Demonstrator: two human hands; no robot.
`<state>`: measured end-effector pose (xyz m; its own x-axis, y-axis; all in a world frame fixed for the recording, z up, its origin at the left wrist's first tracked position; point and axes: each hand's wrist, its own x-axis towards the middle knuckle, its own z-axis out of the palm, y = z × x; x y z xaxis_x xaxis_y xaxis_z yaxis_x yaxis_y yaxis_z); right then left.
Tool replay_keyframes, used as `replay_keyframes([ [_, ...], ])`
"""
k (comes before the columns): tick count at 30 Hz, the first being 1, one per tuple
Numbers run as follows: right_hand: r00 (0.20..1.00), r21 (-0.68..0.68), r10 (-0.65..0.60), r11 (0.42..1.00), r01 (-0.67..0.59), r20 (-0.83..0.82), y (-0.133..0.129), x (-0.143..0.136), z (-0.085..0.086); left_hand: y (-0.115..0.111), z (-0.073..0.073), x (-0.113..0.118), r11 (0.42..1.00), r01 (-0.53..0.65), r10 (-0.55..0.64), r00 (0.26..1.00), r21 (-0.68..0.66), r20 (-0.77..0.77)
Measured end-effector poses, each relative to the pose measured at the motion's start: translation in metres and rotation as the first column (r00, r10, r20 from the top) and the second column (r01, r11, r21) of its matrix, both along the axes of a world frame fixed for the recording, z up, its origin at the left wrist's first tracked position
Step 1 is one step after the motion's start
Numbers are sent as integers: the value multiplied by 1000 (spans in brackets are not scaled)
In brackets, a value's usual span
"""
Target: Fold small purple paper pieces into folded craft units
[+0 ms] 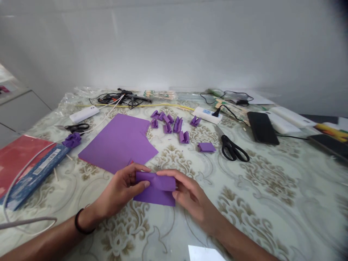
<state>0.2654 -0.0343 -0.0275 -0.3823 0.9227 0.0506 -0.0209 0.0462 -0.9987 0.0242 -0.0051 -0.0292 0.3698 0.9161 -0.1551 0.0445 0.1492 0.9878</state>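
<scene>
The left hand (123, 185) pinches the left end of a purple paper piece (154, 197) between thumb and fingers; the right hand (191, 197) grips the opposite end likewise, fingers curled almost closed. The piece sits between them, its far edge folded over toward the person. The flap looks buckled near its middle, so it seems wise to square its edge with the layer below, then press the crease from the centre outward. Beyond lie larger purple sheets (116, 141), small folded pieces (177, 124) and black-handled scissors (231, 148)
</scene>
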Motion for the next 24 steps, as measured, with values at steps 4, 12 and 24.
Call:
replay_keyframes([
  [4,996,116,-28,993,18,84,0,-8,1,-1,-1,1,999,14,-13,999,43,-34],
  [12,975,69,-161,986,152,152,5,-12,-2,-4,-1,1,996,44,-36,995,80,-96],
  [24,987,-69,-79,994,90,141,2,-10,5,-5,5,1,987,-54,72,991,152,-114],
])
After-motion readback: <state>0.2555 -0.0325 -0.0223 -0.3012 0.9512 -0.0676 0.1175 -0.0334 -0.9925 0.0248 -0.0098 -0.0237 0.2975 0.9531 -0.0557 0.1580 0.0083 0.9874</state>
